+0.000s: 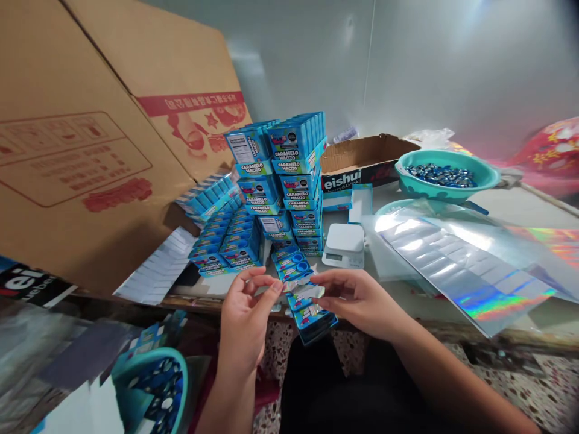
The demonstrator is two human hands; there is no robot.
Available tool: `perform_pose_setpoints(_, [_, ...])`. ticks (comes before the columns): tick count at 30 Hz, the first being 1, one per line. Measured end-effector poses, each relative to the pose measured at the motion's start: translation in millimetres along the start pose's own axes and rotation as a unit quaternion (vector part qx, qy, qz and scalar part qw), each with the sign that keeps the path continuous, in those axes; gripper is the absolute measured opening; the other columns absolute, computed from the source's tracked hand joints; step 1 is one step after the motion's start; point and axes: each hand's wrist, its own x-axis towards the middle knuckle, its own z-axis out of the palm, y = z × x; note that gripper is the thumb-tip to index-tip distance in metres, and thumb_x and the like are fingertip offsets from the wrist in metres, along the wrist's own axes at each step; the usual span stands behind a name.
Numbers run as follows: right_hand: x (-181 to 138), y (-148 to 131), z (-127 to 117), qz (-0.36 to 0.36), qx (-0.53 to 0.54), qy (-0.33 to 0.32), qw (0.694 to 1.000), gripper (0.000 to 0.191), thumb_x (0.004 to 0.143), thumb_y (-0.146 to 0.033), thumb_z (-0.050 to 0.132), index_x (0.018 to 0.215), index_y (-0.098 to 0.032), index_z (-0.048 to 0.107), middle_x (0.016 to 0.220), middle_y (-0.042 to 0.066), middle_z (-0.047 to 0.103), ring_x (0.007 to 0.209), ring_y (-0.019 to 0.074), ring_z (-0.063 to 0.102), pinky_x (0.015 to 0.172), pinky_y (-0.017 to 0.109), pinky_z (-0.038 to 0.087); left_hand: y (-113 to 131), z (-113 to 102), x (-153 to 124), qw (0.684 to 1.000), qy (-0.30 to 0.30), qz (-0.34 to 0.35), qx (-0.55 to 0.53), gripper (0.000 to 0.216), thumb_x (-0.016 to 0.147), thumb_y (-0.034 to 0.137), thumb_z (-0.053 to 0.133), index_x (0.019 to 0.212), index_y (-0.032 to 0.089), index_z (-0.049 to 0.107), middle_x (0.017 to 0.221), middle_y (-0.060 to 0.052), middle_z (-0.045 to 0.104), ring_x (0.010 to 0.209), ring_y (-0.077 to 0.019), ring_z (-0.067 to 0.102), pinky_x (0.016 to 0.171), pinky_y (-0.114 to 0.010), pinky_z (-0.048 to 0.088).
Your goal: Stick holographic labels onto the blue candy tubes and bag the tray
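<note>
My left hand (246,313) and my right hand (357,298) meet over the table's front edge. Both pinch a small shiny sticker strip (307,292) between them. Just under it lies a row of flat blue candy packets (304,295) running toward me, the nearest hanging over the edge. Behind them stands a tall stack of blue "Caramelo Macizo" boxes (289,181). More of the same boxes (228,238) lie in rows to the left.
A small white scale (344,245) sits right of the stack. Holographic sheets (470,271) cover the right side. A teal bowl of dark pieces (446,175) stands behind them, next to an open carton (362,160). Large cardboard boxes (90,138) fill the left. Another teal bowl (151,392) is at lower left.
</note>
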Motion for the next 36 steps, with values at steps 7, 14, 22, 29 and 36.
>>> perform_pose_setpoints(7, [-4.4,1.1,0.7,-0.009,-0.019,-0.005,1.000,0.029,0.082,-0.029,0.069,0.108,-0.015,0.071,0.079,0.002,0.069,0.069,0.0133,0.061,0.066,0.029,0.052,2.7,0.6,-5.2,1.000,-0.017,0.012,-0.005,0.051,0.064,0.035,0.089,0.102,0.020,0.057,0.082,0.004,0.067,0.078,-0.0121,0.068,0.078,-0.023,0.052])
perform_pose_setpoints(14, [-7.3,-18.0,-27.4,-0.069,-0.314,-0.029,0.946,0.045,0.087,-0.011,0.056,0.130,-0.022,0.061,0.127,0.008,0.068,0.118,0.0248,0.062,0.104,0.048,0.047,11.1,-2.7,-14.4,0.998,-0.036,0.047,-0.029,0.045,0.087,0.047,0.066,0.122,0.027,0.046,0.105,-0.002,0.071,0.066,-0.0140,0.072,0.069,-0.027,0.057])
perform_pose_setpoints(22, [12.3,-46.2,5.9,-0.168,-0.310,-0.139,0.926,0.015,0.096,-0.027,0.060,0.101,-0.020,0.072,0.098,0.005,0.072,0.091,0.0183,0.065,0.078,0.031,0.049,12.5,0.2,-28.6,0.988,-0.140,0.062,0.022,0.085,0.082,0.079,0.047,0.150,0.034,0.023,0.121,-0.011,0.068,0.075,-0.0217,0.074,0.069,-0.038,0.060])
perform_pose_setpoints(29, [21.2,-29.6,9.0,-0.157,-0.222,-0.043,0.961,0.017,0.086,-0.008,0.063,0.077,-0.019,0.071,0.078,-0.001,0.069,0.075,0.0128,0.061,0.070,0.026,0.044,6.1,-0.8,-16.9,0.991,-0.130,-0.030,0.010,0.082,0.086,0.062,0.061,0.152,0.037,0.019,0.127,-0.012,0.065,0.087,-0.0244,0.074,0.070,-0.038,0.060])
perform_pose_setpoints(36, [36.2,-1.5,13.3,-0.073,-0.079,0.178,0.978,0.013,0.081,-0.030,0.070,0.079,-0.019,0.074,0.073,0.003,0.073,0.066,0.0146,0.062,0.061,0.028,0.046,-21.5,7.0,-2.6,0.984,-0.164,-0.045,0.055,0.043,0.073,0.049,0.080,0.099,0.016,0.068,0.091,-0.006,0.073,0.082,-0.0178,0.069,0.075,-0.027,0.054])
